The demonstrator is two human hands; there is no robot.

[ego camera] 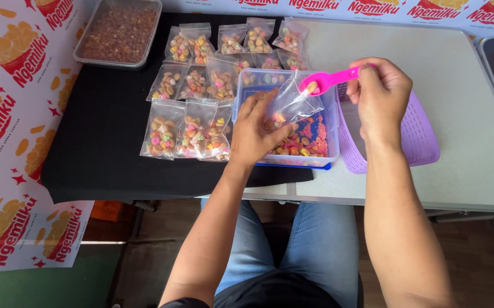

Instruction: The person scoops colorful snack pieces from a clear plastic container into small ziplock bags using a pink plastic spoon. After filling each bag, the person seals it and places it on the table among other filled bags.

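1. Presently: left hand (pixel 253 130) closed on a small clear bag (pixel 293 101), fingers pinching its lower edge, mouth held open and tilted towards the scoop.
2. Right hand (pixel 379 94) clamped on the handle of a pink scoop (pixel 328 79), bowl with a few snack pieces resting at the bag mouth.
3. Both held above a clear tub (pixel 331 122) of coloured snacks on the bench (pixel 475 137).
4. Filled bags (pixel 185 134) lying in rows left of the tub; purple basket (pixel 421 134) just beside it on the right.

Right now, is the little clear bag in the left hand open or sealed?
Open: the left hand holds the clear bag with its mouth spread, and the pink scoop tips into it.
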